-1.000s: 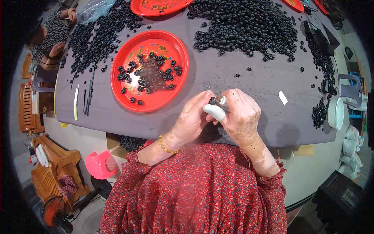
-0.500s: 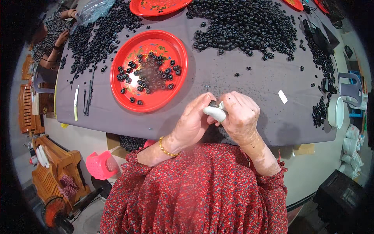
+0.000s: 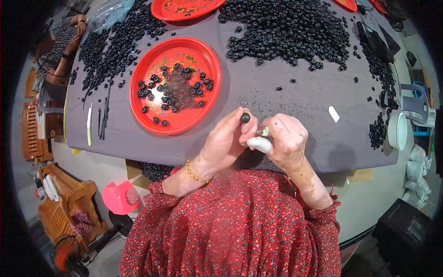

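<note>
L hand now has the round black piece pinched up over the counter, apart from R hand, which grips a small pale item, type unclear; a sec ago they met, so contact's prob. paused.

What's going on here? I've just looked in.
A person is working over a grey-covered table. The left hand holds a small round black piece; the right hand, apparently with a white cover on its thumb, grips a small pale item I can't identify. A red tray holds similar pieces, and a large black pile lies beyond. Another person is at the far left.
</note>
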The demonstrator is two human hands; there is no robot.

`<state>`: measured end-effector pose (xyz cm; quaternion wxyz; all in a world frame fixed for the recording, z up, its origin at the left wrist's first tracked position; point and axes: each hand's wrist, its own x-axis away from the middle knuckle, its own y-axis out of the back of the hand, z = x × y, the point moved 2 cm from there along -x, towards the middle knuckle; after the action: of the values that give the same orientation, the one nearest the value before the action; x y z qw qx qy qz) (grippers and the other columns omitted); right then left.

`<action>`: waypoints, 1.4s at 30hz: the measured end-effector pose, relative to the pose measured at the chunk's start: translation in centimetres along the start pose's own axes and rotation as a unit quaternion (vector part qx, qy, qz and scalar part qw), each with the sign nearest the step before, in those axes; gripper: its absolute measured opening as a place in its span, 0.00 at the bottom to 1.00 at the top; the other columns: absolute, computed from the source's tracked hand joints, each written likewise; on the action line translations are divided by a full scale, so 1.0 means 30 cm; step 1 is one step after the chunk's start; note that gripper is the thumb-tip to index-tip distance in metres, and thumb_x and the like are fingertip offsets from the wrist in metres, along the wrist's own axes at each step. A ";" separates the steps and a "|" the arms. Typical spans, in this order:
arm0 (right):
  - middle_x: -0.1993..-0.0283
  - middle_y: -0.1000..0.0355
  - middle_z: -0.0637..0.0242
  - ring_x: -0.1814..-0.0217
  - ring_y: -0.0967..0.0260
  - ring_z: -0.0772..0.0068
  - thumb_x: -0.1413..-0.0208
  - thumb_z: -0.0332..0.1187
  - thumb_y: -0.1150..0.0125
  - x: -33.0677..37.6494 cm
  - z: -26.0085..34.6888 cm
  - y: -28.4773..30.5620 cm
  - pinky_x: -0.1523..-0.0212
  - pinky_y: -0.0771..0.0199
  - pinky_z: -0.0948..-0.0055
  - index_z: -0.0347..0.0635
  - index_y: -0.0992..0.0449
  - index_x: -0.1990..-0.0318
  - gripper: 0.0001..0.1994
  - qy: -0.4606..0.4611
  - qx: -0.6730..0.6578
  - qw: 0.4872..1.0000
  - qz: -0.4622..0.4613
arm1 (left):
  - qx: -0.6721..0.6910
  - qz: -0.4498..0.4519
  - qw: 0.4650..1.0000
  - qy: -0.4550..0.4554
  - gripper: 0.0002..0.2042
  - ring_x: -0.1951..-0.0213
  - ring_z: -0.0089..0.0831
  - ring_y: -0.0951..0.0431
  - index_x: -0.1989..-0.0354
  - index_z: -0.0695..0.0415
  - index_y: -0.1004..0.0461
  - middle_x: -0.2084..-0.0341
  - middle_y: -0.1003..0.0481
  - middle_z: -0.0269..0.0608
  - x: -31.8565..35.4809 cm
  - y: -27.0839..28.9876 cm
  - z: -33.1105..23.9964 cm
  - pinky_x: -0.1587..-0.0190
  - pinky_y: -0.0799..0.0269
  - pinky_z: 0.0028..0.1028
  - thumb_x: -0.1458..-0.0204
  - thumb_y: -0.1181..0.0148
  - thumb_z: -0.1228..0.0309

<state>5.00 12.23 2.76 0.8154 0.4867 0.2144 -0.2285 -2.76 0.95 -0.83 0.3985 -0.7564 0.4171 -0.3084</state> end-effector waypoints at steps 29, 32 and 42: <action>0.83 0.39 0.71 0.84 0.41 0.73 0.58 0.29 0.36 -0.024 0.057 -0.059 0.82 0.40 0.72 0.38 0.27 0.56 0.18 0.054 0.008 0.997 -0.058 | -0.031 -0.144 0.988 -0.044 0.13 0.69 0.19 0.33 0.65 0.56 0.33 0.72 0.31 0.31 0.022 0.031 -0.019 0.64 0.35 0.23 0.38 0.61 0.62; 0.82 0.38 0.70 0.84 0.39 0.72 0.59 0.29 0.35 -0.033 0.053 -0.063 0.82 0.38 0.72 0.40 0.27 0.55 0.19 0.031 -0.008 0.998 -0.045 | -0.090 -0.174 0.978 -0.076 0.13 0.73 0.19 0.37 0.66 0.56 0.34 0.77 0.36 0.30 0.026 0.026 -0.030 0.68 0.39 0.23 0.38 0.61 0.62; 0.70 0.28 0.54 0.70 0.31 0.49 0.48 0.38 0.44 -0.084 -0.476 0.054 0.69 0.32 0.61 0.40 0.28 0.66 0.11 -0.323 0.162 0.931 -0.050 | -0.508 -0.279 0.781 -0.233 0.07 0.72 0.14 0.36 0.64 0.61 0.32 0.76 0.34 0.28 0.082 0.162 -0.303 0.67 0.39 0.15 0.42 0.53 0.71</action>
<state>2.09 26.05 -0.87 0.7381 0.5006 -0.0764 -0.4458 -10.75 -5.97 -0.22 -0.0615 -0.9813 0.1785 0.0362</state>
